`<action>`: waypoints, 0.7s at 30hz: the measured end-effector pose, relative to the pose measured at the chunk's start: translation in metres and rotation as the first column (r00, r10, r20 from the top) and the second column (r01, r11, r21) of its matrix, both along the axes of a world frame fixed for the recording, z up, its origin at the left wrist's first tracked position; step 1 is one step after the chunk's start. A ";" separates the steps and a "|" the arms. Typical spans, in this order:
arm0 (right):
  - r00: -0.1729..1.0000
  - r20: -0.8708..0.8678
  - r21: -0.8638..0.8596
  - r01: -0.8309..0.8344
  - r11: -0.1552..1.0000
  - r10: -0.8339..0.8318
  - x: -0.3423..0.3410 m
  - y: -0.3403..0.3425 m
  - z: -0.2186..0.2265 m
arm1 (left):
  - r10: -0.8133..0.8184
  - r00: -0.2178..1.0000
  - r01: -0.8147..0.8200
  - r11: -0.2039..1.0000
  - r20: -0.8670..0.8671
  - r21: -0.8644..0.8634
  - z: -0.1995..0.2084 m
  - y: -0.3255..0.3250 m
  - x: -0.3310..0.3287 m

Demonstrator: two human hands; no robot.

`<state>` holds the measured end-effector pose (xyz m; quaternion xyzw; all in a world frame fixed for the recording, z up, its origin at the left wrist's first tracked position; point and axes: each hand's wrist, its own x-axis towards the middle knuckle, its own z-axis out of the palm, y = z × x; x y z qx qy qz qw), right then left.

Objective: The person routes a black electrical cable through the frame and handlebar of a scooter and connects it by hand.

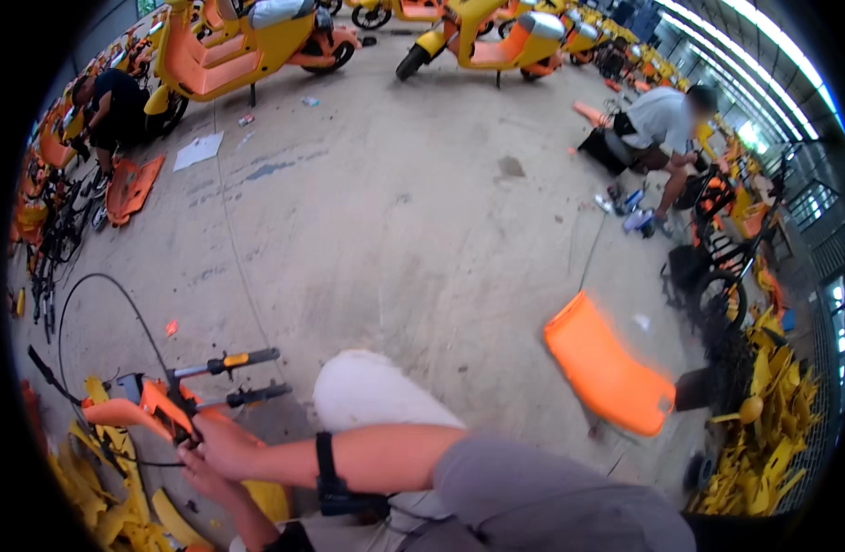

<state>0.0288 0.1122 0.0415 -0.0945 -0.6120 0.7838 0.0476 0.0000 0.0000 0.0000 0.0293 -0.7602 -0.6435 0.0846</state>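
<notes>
while both hands meet over the near left corner of the visible floor (pixel 367 230), the work there looks to be only part way along, as far as one view can show. the handlebar assembly (pixel 177 405) is at that corner, above loose yellow pieces (pixel 87 478); it appears to bear an orange shell (pixel 124 416), two handles (pixel 248 359) and a looping black cable (pixel 101 275), so these seem to be what is left to deal with. toward the floor's right edge, a curved orange cover (pixel 606 368) lies apart, and beyond it more yellow parts (pixel 763 451) are heaped, seemingly finished with. as for the grip, the right hand (pixel 225 448) bends its fingers narrowly against the assembly's dark near end, and the left hand (pixel 211 477) sits just below, fingertips close to the same spot. whether either closes firmly on a part, i cannot tell; the fingers hide it.
</notes>
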 end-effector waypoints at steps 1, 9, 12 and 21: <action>0.999 -0.029 -0.007 0.042 0.999 -0.042 -0.003 -0.011 0.005 | -0.006 1.000 0.006 1.000 0.027 -0.017 0.011 -0.004 0.000; 0.997 -0.023 0.097 0.080 0.992 -0.078 0.002 -0.012 0.028 | 0.002 1.000 -0.003 0.999 0.010 0.053 0.018 0.010 0.011; 0.996 -0.017 0.073 0.092 0.993 -0.091 0.004 -0.013 0.034 | -0.007 1.000 0.005 0.999 0.023 0.052 0.018 0.009 0.004; 0.996 -0.090 0.217 0.021 0.976 -0.001 0.014 0.010 0.031 | -0.049 0.999 0.049 0.996 -0.003 0.074 0.024 0.009 0.003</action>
